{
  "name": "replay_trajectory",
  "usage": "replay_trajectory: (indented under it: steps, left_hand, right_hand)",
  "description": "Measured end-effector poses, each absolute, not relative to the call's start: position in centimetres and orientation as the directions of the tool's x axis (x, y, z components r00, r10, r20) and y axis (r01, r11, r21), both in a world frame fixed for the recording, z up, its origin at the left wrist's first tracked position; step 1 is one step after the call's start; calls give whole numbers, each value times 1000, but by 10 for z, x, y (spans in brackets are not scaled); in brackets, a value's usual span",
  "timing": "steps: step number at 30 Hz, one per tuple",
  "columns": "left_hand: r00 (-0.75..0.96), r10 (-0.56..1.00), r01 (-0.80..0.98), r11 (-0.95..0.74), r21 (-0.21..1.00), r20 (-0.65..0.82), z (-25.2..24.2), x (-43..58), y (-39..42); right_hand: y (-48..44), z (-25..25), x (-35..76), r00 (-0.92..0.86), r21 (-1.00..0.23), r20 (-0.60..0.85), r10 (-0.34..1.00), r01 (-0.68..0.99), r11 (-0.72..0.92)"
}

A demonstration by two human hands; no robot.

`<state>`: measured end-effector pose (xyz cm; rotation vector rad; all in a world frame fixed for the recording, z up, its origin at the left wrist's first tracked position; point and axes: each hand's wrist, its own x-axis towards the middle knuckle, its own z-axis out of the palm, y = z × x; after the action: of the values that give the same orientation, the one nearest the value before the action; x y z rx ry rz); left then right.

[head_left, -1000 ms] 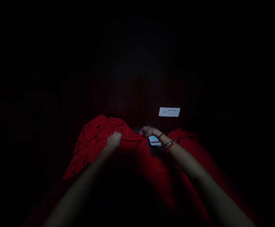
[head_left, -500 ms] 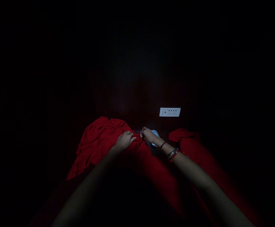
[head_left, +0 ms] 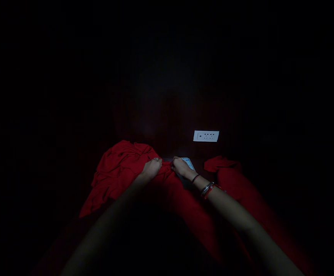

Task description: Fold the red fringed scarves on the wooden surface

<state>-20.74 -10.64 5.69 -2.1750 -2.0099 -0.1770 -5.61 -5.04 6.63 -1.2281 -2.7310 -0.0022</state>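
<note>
A red cloth [head_left: 115,180] was spread, rumpled, across the dimly lit surface, bunched in folds at the left and trailing toward the near right. Its far edge was gripped at the middle by the left hand [head_left: 152,168] and the right hand [head_left: 180,167], both closed on the fabric, knuckles close together. A white socket plate [head_left: 206,136] was mounted on the dark wall behind. A phone [head_left: 188,162] was partly hidden just beyond the right hand. Bangles [head_left: 207,189] were worn on the right wrist.
</note>
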Motion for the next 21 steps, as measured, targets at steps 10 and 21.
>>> replay_trajectory:
  steps: [10, 21]
  left_hand:
    - [64, 970, 990, -91, 105, 233, 53, -201, -108]
    - [-27, 939, 842, -163, 514, 342, 44, -224, -88]
  right_hand:
    - [-46, 55, -59, -645, -91, 146, 750, 746, 660]
    - [-56, 36, -67, -617, -155, 307, 724, 719, 678]
